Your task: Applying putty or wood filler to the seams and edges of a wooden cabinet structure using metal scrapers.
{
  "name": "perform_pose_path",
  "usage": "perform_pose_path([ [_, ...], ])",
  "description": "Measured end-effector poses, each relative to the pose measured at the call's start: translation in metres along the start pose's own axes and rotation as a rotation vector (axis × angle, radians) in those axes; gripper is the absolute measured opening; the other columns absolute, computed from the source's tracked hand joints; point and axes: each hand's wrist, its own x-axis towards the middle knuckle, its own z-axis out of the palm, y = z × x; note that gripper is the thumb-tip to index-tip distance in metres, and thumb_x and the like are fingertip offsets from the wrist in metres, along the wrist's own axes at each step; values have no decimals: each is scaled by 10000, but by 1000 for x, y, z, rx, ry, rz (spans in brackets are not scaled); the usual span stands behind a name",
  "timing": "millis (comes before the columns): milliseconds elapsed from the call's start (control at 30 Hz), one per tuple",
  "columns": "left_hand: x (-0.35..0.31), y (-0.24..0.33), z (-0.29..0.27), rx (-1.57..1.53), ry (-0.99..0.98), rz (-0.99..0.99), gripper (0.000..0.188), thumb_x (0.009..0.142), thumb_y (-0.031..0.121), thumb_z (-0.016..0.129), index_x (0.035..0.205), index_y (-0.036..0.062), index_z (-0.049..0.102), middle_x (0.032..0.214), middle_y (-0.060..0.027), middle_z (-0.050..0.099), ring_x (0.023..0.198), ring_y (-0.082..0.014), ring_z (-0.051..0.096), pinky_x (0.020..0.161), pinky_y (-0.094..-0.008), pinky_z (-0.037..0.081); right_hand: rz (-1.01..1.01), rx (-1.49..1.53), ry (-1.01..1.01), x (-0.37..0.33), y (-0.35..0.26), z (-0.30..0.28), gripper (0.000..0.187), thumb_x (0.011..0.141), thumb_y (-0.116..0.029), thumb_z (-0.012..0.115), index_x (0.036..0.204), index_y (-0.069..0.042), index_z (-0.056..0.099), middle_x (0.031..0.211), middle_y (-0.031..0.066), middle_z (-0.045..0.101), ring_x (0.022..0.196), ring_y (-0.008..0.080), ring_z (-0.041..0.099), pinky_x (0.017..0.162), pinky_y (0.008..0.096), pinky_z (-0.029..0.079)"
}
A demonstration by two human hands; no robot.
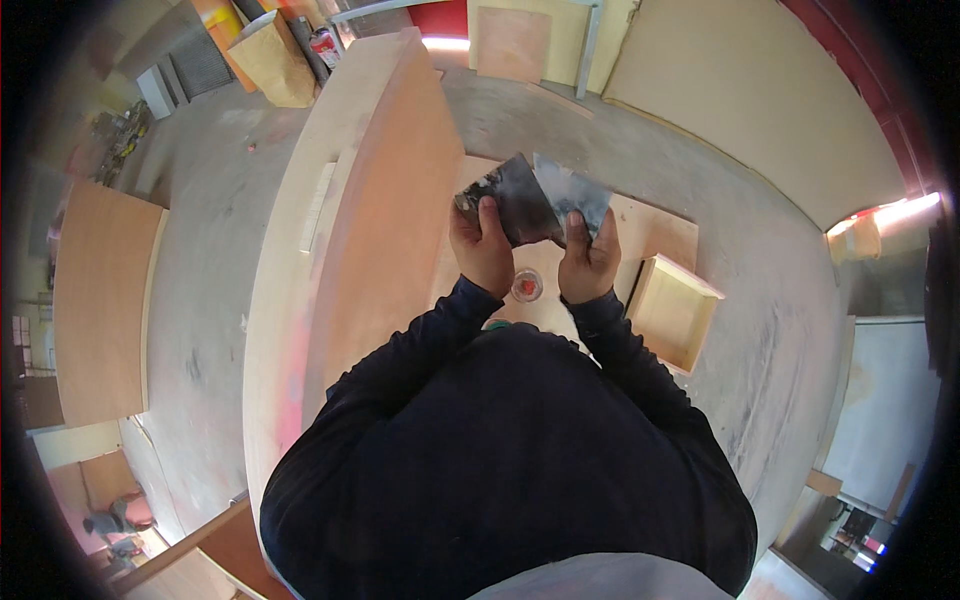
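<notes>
Left hand (484,250) pinches dark sheet (522,203), right hand (588,262) pale sheet (574,188); thumbs on top, fingers mostly hidden beneath; sheets side by side ahead, long axes unclear.

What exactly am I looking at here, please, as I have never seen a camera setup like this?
There is no machine: these are a person's bare hands, seen from a wide fisheye camera on their head looking down, so straight edges bend. The left hand holds a dark flat piece; the right hand holds a grey-blue one. Whether they join is unclear. Below them are a wooden board and a small round container with something red inside. An open wooden box sits to the right.
</notes>
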Motion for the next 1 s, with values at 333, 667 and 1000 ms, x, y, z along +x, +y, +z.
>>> perform_pose_path([
  [333,10,-9,-30,-29,-56,87,121,974,103,488,1031,-3,497,926,-67,618,833,-112,570,755,-262,475,107,-331,-551,-19,2,-2,364,926,-76,512,1287,-76,464,837,243,637,797,398,644,651,412,513],
  [667,50,25,-35,-140,63,180,107,982,120,493,1039,31,506,922,11,563,808,-61,493,730,-200,416,342,-188,-393,-40,43,-34,191,925,-106,531,1081,-1,566,890,122,681,787,238,669,697,338,511],
  [1000,29,34,-43,123,-91,207,125,984,147,487,1000,24,500,819,11,555,690,-60,464,624,-224,416,739,587,-210,-26,9,-3,202,904,-45,541,1079,53,569,947,86,654,818,139,620,765,268,493],
])
